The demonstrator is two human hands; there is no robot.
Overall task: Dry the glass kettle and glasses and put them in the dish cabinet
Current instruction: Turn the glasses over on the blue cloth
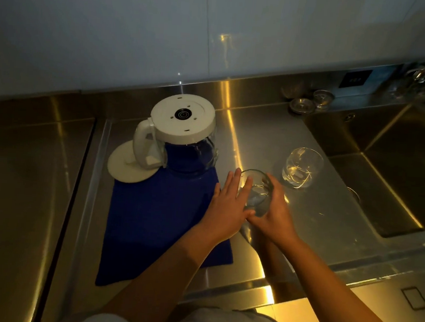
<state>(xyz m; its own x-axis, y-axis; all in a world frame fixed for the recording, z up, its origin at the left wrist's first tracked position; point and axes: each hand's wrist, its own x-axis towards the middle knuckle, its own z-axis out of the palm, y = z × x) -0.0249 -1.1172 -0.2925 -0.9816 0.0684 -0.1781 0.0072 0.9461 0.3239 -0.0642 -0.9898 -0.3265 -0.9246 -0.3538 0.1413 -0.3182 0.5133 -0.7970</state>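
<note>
one glass (pixel 255 197) in hand
my right hand (pixel 275 213) curls round the glass, left hand (pixel 228 204) flat against it with straight fingers; kettle (pixel 183 133) upside down on the blue cloth (pixel 157 220).

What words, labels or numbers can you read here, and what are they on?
None can be read.
Dark wall panel: small pale marks, too blurred to read.
Kettle base: rings only, no lettering visible.
</note>
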